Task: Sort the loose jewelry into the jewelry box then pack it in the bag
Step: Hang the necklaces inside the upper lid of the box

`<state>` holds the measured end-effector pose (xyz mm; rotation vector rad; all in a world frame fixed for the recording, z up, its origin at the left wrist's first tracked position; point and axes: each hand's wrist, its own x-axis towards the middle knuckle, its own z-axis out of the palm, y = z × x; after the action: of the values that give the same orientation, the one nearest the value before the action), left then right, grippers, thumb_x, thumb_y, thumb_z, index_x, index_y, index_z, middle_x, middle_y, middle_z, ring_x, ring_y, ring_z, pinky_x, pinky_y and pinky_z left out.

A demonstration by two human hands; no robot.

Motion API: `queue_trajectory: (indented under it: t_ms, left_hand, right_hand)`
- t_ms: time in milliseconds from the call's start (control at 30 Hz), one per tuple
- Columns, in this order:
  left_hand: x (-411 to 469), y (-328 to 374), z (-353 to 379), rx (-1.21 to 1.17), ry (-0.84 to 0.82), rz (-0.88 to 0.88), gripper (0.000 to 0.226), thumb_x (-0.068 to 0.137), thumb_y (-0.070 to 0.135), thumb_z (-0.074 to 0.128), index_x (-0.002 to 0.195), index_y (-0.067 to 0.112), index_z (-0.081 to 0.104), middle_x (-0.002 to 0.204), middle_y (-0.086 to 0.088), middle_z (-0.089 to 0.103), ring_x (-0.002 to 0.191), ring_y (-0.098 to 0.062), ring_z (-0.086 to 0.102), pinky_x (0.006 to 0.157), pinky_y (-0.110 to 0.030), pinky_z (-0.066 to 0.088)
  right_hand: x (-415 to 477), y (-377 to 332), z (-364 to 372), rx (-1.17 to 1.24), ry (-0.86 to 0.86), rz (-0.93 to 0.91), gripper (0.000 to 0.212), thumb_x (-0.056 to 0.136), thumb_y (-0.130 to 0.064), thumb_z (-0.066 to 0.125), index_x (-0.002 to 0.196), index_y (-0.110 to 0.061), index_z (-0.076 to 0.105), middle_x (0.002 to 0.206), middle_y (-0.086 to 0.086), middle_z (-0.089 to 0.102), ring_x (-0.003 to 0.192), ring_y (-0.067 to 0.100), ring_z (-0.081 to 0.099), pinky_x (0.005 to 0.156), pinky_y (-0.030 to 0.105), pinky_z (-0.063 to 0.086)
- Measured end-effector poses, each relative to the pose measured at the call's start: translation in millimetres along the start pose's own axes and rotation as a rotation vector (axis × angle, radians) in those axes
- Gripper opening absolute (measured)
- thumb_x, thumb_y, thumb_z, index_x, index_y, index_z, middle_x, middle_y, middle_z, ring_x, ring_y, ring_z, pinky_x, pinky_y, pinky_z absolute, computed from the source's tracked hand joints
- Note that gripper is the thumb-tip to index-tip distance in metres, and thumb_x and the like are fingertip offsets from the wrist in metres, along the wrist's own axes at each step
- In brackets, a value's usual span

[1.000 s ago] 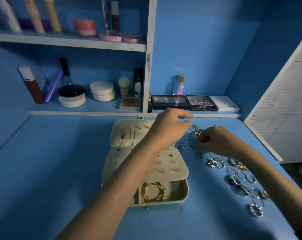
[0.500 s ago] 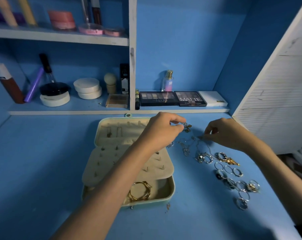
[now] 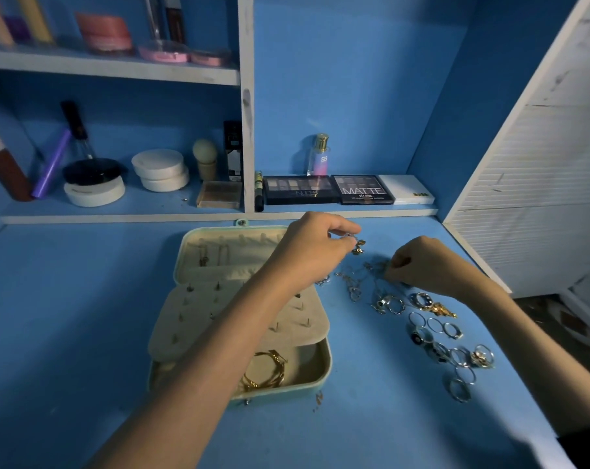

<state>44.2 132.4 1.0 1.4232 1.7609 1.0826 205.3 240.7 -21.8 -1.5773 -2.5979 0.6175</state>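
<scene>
The left hand (image 3: 315, 247) pinches a small gold charm piece (image 3: 358, 247) between thumb and fingertips, holding it above the blue tabletop (image 3: 84, 316) just right of the open jewelry box (image 3: 324, 374). The right hand (image 3: 422, 265) is closed on a thin chain (image 3: 376, 269) lying among loose rings (image 3: 456, 360). Gold bangles (image 3: 266, 370) rest in the box's front compartment.

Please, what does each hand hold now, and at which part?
The left hand pinches a small charm piece at its top end. The right hand pinches a thin chain on the table; the exact spot is hidden.
</scene>
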Motion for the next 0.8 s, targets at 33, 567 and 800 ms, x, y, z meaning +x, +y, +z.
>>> queue_trajectory:
  t_ms: [33,567,800]
  left_hand:
    - [0.2,0.2,-0.3,0.001,0.000,0.001,0.027,0.093,0.019,0.057,0.118,0.024,0.066,0.117,0.009,0.064,0.108,-0.006,0.057,0.082,-0.017,0.039]
    - [7.4,7.9,4.2,0.052,-0.218,-0.023,0.018,0.097,0.016,0.051,0.092,0.013,0.068,0.090,-0.002,0.073,0.070,-0.011,0.066,0.051,-0.015,0.044]
    - [-3.7,7.6,-8.1,0.069,-0.247,-0.005,0.019,0.097,0.018,0.049,0.087,0.016,0.064,0.086,-0.001,0.073,0.062,-0.007,0.063,0.055,-0.017,0.046]
  right_hand:
    - [-1.7,-2.0,-1.8,0.050,0.006,-0.015,0.014,0.082,-0.019,0.066,0.074,-0.007,0.070,0.068,0.005,0.064,0.058,0.013,0.049,0.051,0.020,0.037]
    - [-17.2,-35.5,-25.9,0.826,0.083,-0.274,0.011,0.086,-0.004,0.060,0.076,-0.002,0.064,0.058,0.000,0.056,0.054,0.013,0.049,0.047,0.020,0.035]
    - [1.8,-16.3,4.7,0.670,0.147,-0.171,0.006,0.087,-0.015,0.064,0.081,-0.015,0.067,0.070,0.008,0.061,0.058,0.015,0.053,0.053,0.027,0.038]
